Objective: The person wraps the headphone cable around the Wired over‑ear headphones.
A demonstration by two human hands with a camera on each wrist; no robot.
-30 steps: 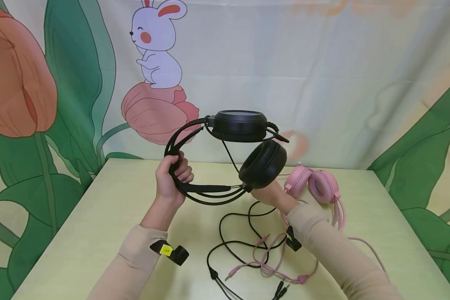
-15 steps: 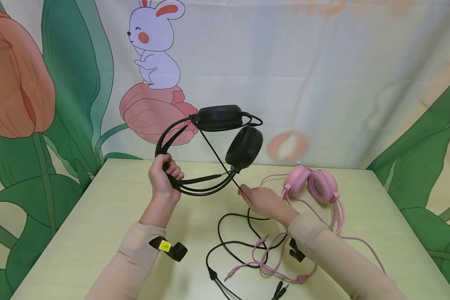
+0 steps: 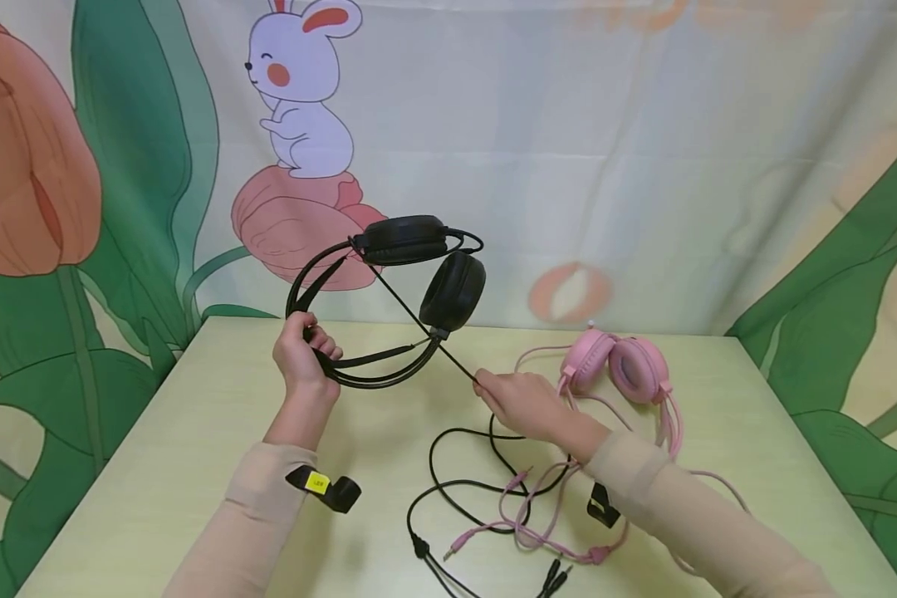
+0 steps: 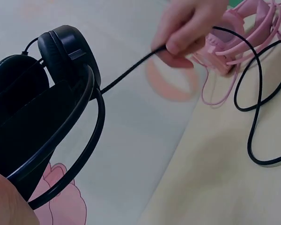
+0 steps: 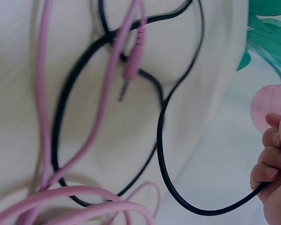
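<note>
My left hand (image 3: 304,357) grips the headband of a black headset (image 3: 370,380), holding it up above the table's left half. Its two ear cups point right, one above the other. From the upper cup a black cable (image 3: 456,363) runs taut down to my right hand (image 3: 523,404), which pinches it between thumb and fingers. In the right wrist view, the curled fingers (image 5: 271,161) close round that cable, and its slack loops away below. The rest of the black cable lies in loose loops on the table, crossing a pink cable (image 3: 546,541).
A pink headset (image 3: 639,370) lies at the table's back right, just beyond my right forearm. Black plugs (image 3: 555,577) and a pink plug (image 3: 459,544) lie near the front of the table (image 3: 217,390). A printed curtain (image 3: 493,166) hangs behind.
The black headset has moved left with my left hand. My right hand, earlier behind the lower ear cup, now shows apart from it, with the cable stretched tight between.
</note>
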